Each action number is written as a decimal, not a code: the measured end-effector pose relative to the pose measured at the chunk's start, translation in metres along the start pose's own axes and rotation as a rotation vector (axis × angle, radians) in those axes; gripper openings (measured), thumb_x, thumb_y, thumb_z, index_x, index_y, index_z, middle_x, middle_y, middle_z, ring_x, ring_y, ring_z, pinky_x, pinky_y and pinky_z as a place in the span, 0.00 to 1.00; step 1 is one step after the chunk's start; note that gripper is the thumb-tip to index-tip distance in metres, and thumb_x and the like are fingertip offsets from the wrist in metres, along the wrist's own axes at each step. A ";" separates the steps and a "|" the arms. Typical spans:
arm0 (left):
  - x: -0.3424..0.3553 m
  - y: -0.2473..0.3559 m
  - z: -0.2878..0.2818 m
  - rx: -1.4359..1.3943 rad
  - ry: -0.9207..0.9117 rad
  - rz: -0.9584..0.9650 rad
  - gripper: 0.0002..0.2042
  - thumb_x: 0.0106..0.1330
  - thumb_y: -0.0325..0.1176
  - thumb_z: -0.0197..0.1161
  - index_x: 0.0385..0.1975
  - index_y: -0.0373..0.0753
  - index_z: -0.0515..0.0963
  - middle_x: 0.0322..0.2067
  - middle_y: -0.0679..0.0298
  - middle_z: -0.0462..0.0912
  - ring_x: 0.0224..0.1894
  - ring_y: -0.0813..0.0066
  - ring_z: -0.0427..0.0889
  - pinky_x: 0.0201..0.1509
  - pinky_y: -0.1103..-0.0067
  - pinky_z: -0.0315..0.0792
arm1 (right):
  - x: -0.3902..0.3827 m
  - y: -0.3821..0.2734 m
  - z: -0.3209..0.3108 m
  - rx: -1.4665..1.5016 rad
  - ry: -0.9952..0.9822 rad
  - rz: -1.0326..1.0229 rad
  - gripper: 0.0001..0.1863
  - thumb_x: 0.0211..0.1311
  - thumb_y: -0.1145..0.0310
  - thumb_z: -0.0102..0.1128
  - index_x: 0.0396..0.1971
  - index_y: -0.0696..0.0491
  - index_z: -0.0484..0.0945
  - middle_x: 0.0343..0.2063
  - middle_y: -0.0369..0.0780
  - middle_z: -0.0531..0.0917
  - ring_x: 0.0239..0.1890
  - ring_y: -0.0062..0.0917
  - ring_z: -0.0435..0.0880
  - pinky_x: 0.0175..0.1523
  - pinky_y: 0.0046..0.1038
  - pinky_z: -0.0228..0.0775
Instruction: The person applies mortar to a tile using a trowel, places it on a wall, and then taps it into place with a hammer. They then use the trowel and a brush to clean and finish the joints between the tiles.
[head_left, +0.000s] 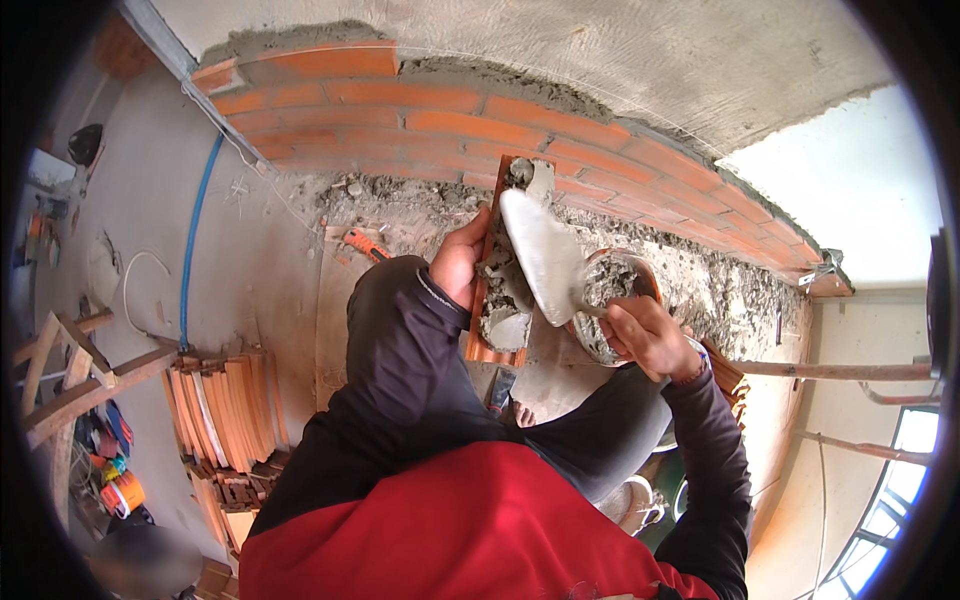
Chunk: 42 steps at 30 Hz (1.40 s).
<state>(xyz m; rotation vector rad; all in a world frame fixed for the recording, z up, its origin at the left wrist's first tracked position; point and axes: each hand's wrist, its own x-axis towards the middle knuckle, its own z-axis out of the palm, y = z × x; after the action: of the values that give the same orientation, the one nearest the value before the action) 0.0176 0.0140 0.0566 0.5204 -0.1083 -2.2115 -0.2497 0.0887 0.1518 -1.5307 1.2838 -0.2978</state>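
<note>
My left hand point(460, 258) grips the left side of a long terracotta brick point(487, 350), tilted upright in front of my knees. Lumps of wet grey mortar point(506, 290) lie along the brick's upward face. In my right hand point(645, 335) is the handle of a trowel point(540, 250). The trowel's broad blade, blurred and smeared pale grey, overlaps the right side of the brick; whether it touches the mortar I cannot tell. Under the trowel and beside my right hand stands a bucket point(655, 280) holding more mortar, partly hidden by the hand.
Ahead runs a low brick wall point(450, 125) with a string line above it. An orange-handled tool point(366, 244) lies left of my knee. Stacked terracotta bricks point(225, 410) and a wooden trestle point(95, 390) stand left. Wooden poles point(840, 371) jut in at the right.
</note>
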 end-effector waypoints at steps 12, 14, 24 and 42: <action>0.013 -0.004 -0.022 -0.020 -0.079 0.137 0.24 0.79 0.53 0.44 0.61 0.41 0.72 0.51 0.61 0.83 0.49 0.64 0.83 0.56 0.65 0.77 | -0.052 -0.028 -0.033 -0.523 0.224 0.055 0.17 0.71 0.64 0.55 0.24 0.61 0.74 0.15 0.48 0.72 0.19 0.42 0.71 0.28 0.39 0.63; 0.015 -0.007 -0.014 -0.052 0.028 0.209 0.24 0.79 0.53 0.44 0.61 0.41 0.72 0.51 0.62 0.83 0.48 0.64 0.83 0.56 0.65 0.77 | -0.050 -0.059 -0.023 -0.671 0.203 0.043 0.14 0.67 0.63 0.56 0.26 0.58 0.76 0.21 0.51 0.79 0.28 0.51 0.80 0.34 0.47 0.70; 0.021 -0.013 -0.024 -0.058 -0.116 0.323 0.27 0.80 0.55 0.38 0.65 0.42 0.69 0.57 0.60 0.78 0.56 0.62 0.79 0.61 0.62 0.73 | -0.041 -0.083 -0.017 -0.779 0.088 0.092 0.15 0.69 0.61 0.54 0.26 0.56 0.76 0.20 0.51 0.78 0.28 0.53 0.80 0.35 0.52 0.70; 0.032 0.016 -0.037 -0.160 -0.134 0.580 0.27 0.79 0.56 0.39 0.65 0.45 0.69 0.61 0.56 0.75 0.61 0.56 0.75 0.64 0.55 0.70 | -0.102 0.050 -0.116 -1.009 0.364 0.322 0.13 0.60 0.64 0.53 0.28 0.54 0.84 0.27 0.52 0.83 0.35 0.50 0.84 0.41 0.48 0.75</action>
<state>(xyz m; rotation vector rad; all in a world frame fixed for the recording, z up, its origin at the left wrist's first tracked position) 0.0262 -0.0171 0.0160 0.2125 -0.1324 -1.6662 -0.4025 0.1161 0.2003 -2.0895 2.1235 0.3681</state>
